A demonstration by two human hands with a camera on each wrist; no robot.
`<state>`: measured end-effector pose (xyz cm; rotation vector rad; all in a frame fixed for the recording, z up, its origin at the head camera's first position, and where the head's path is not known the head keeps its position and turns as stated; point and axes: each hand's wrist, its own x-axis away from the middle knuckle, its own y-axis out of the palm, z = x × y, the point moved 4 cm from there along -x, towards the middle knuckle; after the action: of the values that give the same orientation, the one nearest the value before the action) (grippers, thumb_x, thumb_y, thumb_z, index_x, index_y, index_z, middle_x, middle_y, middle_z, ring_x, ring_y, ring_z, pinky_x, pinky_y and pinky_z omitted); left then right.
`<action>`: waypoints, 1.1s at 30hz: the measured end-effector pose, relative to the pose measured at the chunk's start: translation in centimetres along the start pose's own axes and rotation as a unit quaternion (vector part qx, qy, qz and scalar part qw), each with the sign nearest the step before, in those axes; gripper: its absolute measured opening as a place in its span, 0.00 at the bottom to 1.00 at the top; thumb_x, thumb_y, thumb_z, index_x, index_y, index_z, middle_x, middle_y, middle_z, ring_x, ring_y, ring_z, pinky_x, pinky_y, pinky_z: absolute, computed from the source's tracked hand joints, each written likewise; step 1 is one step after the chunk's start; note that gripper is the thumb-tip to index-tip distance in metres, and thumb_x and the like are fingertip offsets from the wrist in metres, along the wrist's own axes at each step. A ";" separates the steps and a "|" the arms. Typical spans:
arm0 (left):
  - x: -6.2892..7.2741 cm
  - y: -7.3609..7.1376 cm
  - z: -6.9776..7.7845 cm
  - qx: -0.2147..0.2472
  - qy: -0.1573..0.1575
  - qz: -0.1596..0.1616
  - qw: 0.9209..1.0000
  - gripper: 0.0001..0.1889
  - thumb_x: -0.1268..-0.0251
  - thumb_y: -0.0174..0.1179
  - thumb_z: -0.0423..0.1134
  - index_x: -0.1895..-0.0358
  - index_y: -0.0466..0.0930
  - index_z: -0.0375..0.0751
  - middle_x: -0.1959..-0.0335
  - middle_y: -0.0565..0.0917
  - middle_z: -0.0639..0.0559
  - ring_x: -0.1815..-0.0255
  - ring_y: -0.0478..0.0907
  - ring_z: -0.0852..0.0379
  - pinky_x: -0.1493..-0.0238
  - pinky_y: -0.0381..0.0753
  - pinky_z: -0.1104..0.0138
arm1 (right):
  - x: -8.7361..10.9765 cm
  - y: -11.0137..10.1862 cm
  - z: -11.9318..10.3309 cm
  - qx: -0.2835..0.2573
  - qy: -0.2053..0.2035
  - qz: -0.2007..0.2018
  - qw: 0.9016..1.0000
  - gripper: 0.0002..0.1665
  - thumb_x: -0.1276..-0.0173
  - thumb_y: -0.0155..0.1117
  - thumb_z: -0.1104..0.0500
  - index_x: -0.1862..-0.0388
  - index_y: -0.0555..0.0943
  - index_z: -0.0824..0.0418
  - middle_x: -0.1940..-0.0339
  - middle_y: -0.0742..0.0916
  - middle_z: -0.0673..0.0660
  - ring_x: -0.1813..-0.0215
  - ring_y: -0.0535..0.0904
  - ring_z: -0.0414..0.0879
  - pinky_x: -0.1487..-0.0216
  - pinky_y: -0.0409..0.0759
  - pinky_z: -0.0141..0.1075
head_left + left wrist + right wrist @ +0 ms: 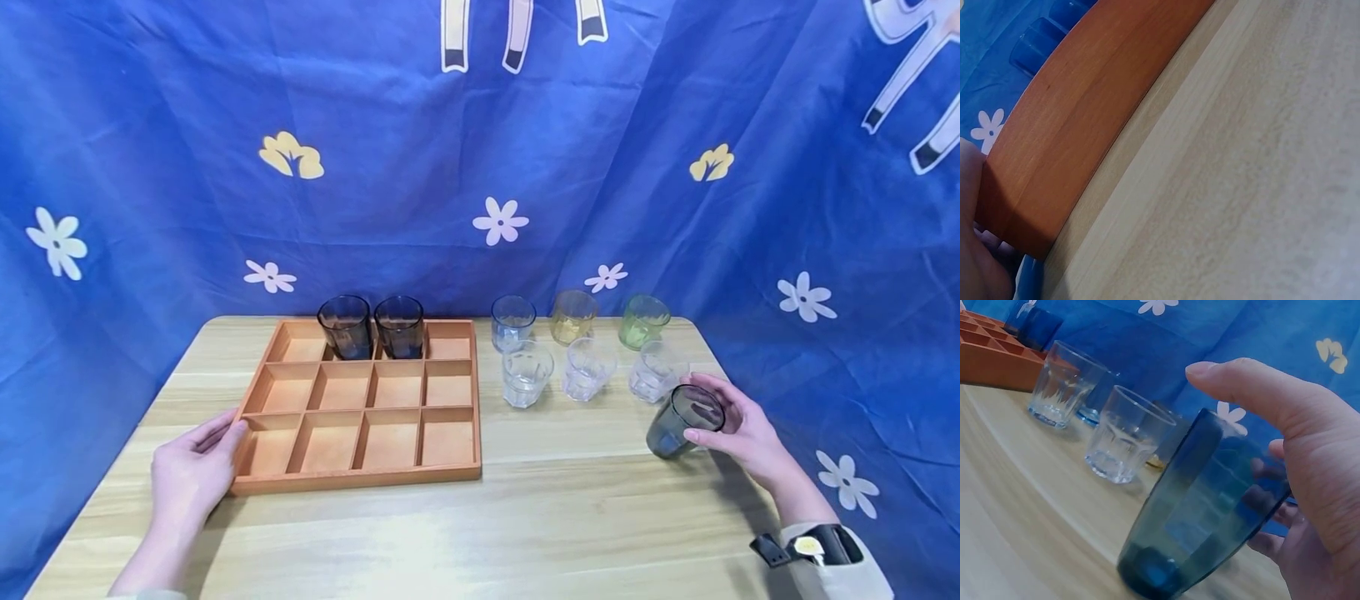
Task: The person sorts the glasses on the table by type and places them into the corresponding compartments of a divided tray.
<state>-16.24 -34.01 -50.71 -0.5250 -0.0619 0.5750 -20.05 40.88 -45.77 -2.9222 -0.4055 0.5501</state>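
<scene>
At its front left corner, my left hand point(193, 471) grips the wooden divided tray point(360, 477); in the left wrist view the tray's side wall point(1079, 119) runs up from that hand. Two dark glasses point(346, 329) stand side by side in the two middle compartments of its back row. Over on the right, another dark glass point(666, 433) stands on the table with my right hand point(738, 429) around its upper part. Seen from the right wrist, the thumb point(1241, 378) is apart from this glass point(1179, 506), above its rim, and the other fingers are behind it.
Right of the tray, three clear glasses point(527, 379) form a front row. Behind them stand a blue-tinted glass point(513, 325), a yellowish glass point(573, 321) and a green glass point(642, 327). A blue printed cloth point(390, 167) hangs behind and beside the wooden table point(525, 533).
</scene>
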 end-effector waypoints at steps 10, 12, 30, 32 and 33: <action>0.1 0.0 0.0 -0.008 -0.004 -0.003 1.000 0.24 0.26 0.69 0.48 0.36 0.85 0.37 0.49 0.88 0.53 0.61 0.77 0.87 0.61 0.76 0.87 | 0.8 0.6 1.2 0.027 0.062 0.036 0.997 0.51 0.41 0.72 0.83 0.20 0.61 0.74 0.31 0.81 0.52 0.32 0.79 0.46 0.40 0.81 0.29; 0.1 0.1 0.0 -0.004 -0.004 -0.002 1.000 0.23 0.26 0.69 0.48 0.36 0.85 0.36 0.50 0.88 0.53 0.62 0.77 0.87 0.61 0.76 0.87 | 1.0 0.6 1.5 0.028 0.061 0.037 0.997 0.50 0.40 0.72 0.83 0.21 0.62 0.75 0.32 0.82 0.53 0.31 0.79 0.46 0.37 0.79 0.30; 0.1 0.0 0.1 -0.009 -0.008 -0.009 1.000 0.24 0.25 0.68 0.49 0.35 0.85 0.37 0.45 0.86 0.45 0.60 0.77 0.85 0.62 0.77 0.86 | 1.4 1.1 2.8 -0.007 0.049 0.085 0.995 0.41 0.41 0.69 0.85 0.27 0.68 0.79 0.39 0.88 0.53 0.36 0.83 0.44 0.40 0.81 0.29; 0.1 -0.1 0.1 -0.008 -0.008 -0.008 1.000 0.25 0.26 0.68 0.49 0.35 0.84 0.37 0.46 0.86 0.46 0.60 0.77 0.85 0.62 0.77 0.86 | 1.4 1.2 2.7 -0.011 0.044 0.084 0.995 0.41 0.40 0.69 0.86 0.28 0.68 0.80 0.39 0.88 0.54 0.37 0.83 0.44 0.40 0.81 0.29; 0.1 -0.1 0.1 -0.008 -0.009 -0.007 1.000 0.25 0.26 0.68 0.49 0.35 0.85 0.37 0.46 0.87 0.47 0.60 0.77 0.86 0.62 0.77 0.86 | 1.3 1.3 2.5 -0.013 0.039 0.084 0.996 0.40 0.41 0.68 0.86 0.28 0.68 0.81 0.39 0.88 0.54 0.37 0.83 0.43 0.40 0.81 0.29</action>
<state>-16.10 -34.03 -50.60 -0.5342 -0.0874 0.5655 -19.52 40.20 -48.80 -3.0094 -0.1591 0.4526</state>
